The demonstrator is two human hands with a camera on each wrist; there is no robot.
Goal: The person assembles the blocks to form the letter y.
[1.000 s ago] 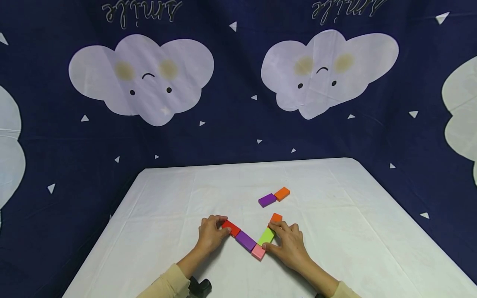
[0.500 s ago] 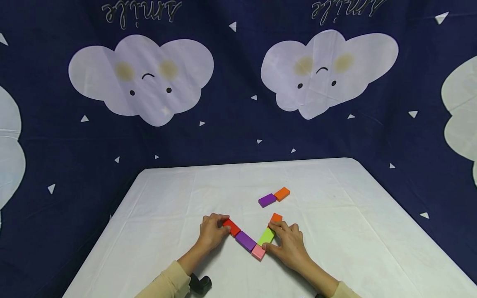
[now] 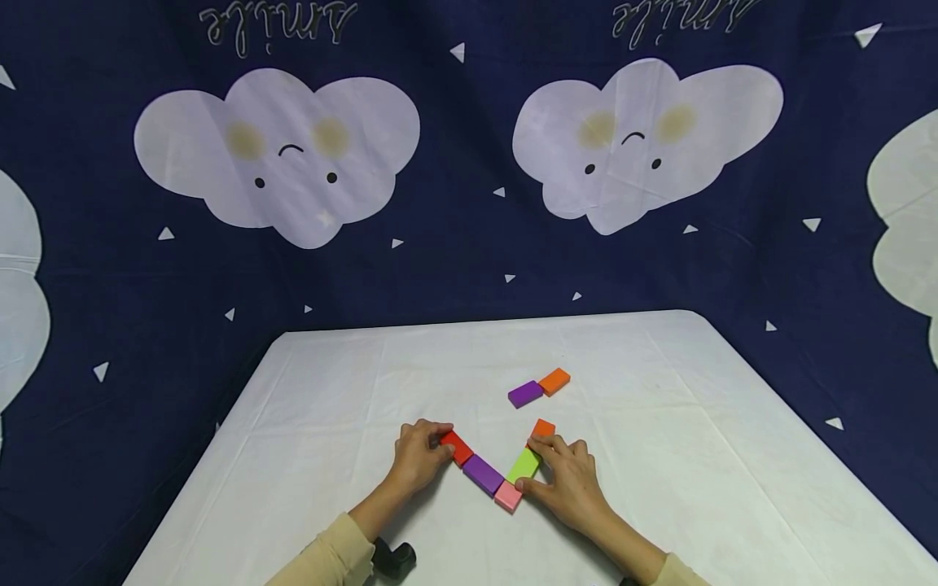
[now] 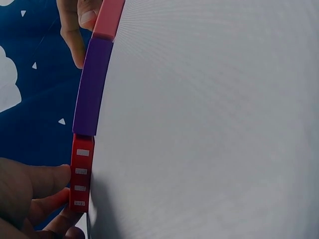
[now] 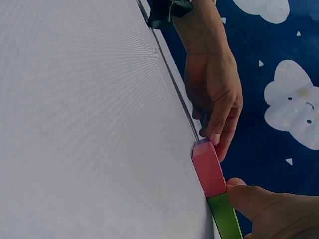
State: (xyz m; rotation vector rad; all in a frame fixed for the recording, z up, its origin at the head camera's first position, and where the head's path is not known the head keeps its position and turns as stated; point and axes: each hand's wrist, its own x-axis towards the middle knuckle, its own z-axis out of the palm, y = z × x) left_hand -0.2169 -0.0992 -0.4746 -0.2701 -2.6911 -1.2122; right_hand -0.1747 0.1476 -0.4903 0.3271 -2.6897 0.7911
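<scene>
In the head view my left hand (image 3: 419,456) pinches a red block (image 3: 458,448) at the outer end of a row. White marks run along that block's side in the left wrist view. A purple block (image 3: 483,474) sits end to end with it, followed by a pink block (image 3: 509,496). There the row turns a corner into a lime green block (image 3: 523,465), with an orange block (image 3: 542,430) beyond it. My right hand (image 3: 570,480) grips the green block, thumb by the pink end and fingertips by the orange end, hiding part of its side.
Farther back on the white table (image 3: 337,382) lie another purple block (image 3: 525,394) and another orange block (image 3: 554,382), end to end. A black object (image 3: 394,561) is by my left sleeve. Behind the table hangs a dark blue cloth (image 3: 462,163) with clouds.
My left hand has shifted slightly to the right, and the red block has slid a little toward the purple one. My right hand and the other blocks look unmoved.
</scene>
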